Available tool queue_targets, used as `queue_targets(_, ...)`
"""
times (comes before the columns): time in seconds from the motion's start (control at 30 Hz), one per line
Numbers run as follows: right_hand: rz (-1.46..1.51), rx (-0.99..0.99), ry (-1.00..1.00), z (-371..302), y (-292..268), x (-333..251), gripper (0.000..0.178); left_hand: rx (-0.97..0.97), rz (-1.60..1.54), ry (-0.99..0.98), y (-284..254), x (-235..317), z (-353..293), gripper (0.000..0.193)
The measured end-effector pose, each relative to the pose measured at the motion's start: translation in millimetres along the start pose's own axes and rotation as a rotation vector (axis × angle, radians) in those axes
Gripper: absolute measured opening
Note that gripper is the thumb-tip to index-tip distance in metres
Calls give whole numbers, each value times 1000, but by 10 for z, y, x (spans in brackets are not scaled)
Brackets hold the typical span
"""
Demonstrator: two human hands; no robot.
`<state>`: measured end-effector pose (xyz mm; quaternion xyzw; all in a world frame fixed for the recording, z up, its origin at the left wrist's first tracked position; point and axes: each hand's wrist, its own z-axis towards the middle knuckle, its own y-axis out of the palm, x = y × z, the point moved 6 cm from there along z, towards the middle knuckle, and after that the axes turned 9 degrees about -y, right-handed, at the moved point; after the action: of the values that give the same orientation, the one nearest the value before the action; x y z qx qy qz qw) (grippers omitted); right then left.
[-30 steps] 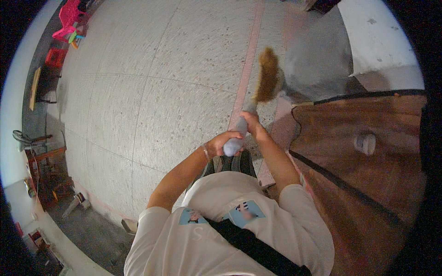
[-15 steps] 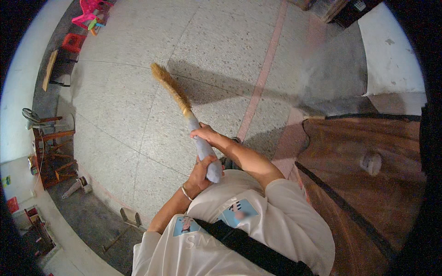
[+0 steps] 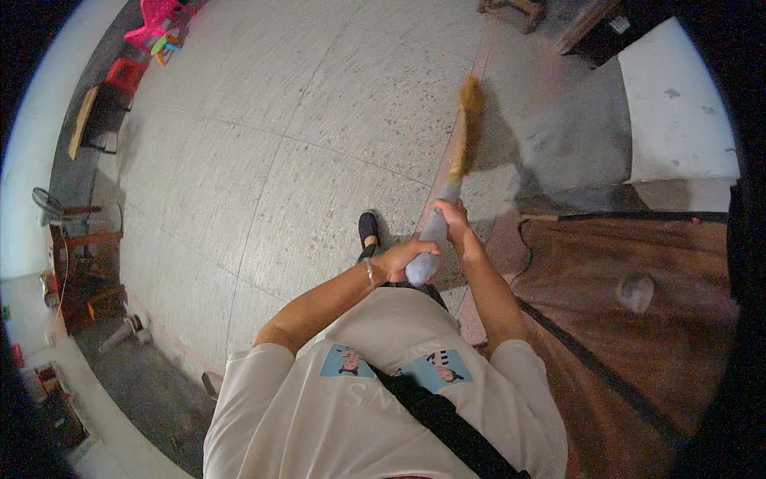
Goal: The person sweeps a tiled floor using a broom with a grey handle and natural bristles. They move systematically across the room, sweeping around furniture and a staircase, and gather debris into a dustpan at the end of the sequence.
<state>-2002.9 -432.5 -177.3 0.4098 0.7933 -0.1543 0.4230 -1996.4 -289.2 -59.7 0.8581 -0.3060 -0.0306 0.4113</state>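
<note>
Both my hands grip a broom by its thick pale grey-blue handle. My left hand is wrapped round the handle near its butt end, close to my body. Higher up, just below the bristles, my right hand closes round it. The golden straw bristles point away from me and slightly right, over the pink strip in the floor. They look blurred, and whether they touch the floor I cannot tell. A dark shoe of mine shows left of the handle.
Speckled tiles cover the floor. On the right hangs or lies a large brown sheet beside a white wall. A pink chair, a red stool, a fan and wooden furniture line the left side.
The broom has swung from left to right, its bristles going from the middle of the floor to the pink strip. Both hands moved right with it, and my shoe has come into view.
</note>
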Motion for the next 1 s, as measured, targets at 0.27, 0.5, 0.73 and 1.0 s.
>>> queue_targets(0.27, 3, -48, 44, 923, -18, 678, 32, -76, -7, -112, -582, 477, 149, 30)
queue_targets(0.5, -22, -126, 61, 647, 1995, 548, 45, 174, -153, 27, -1125, 741, -1019, 34)
queue_targets(0.73, -43, -397, 107, 611, 2781, -171, 50, 372, -118, 205, -1076, 1150, -1304, 51)
queue_targets(1.0, 9, -137, -88, 1076, 1914, -1016, 52, 161, 108, 169, -750, 1825, -773, 50)
